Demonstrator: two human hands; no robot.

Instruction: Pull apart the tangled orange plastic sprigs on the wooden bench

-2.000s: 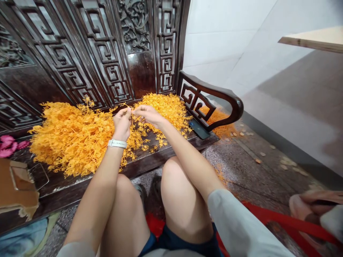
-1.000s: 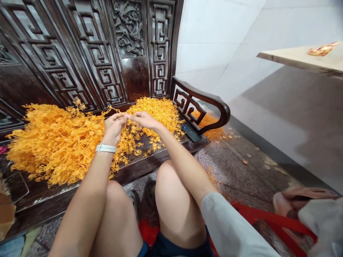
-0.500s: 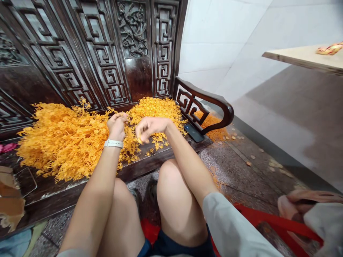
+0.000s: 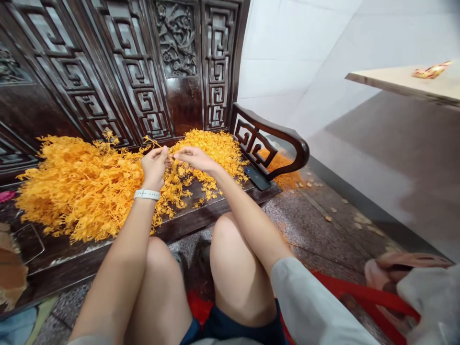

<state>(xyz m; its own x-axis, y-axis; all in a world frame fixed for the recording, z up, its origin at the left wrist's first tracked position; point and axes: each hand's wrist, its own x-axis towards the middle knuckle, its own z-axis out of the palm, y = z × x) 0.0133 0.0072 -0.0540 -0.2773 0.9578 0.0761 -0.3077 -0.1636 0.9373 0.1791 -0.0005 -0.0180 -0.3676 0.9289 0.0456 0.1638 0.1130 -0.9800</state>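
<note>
My left hand (image 4: 154, 167), with a white watch band (image 4: 147, 194) at the wrist, pinches a thin yellow-orange artificial flower sprig (image 4: 153, 141) whose end sticks up past the fingers. Close beside its fingertips is my right hand (image 4: 196, 159), fingers bent together and pointing left; what they grip, if anything, is hidden. Under and left of my left hand spreads a big heap of yellow-orange sprigs (image 4: 82, 187). Behind my right hand lies a pile of small loose yellow flower heads (image 4: 215, 146), with some scattered toward the bench's front edge.
A dark carved wooden bench (image 4: 187, 108) carries both heaps; a phone (image 4: 257, 177) lies by its armrest (image 4: 276, 132). Orange bits (image 4: 287, 167) cover the floor beyond. Torn cardboard (image 4: 10, 268) stands at left, a pale board (image 4: 391, 81) juts in at right, and a red stool (image 4: 359, 292) is below.
My right hand has moved up and left to my left fingertips, and the yellow piece at its fingers no longer shows. The sprig in my left hand now stands out more clearly.
</note>
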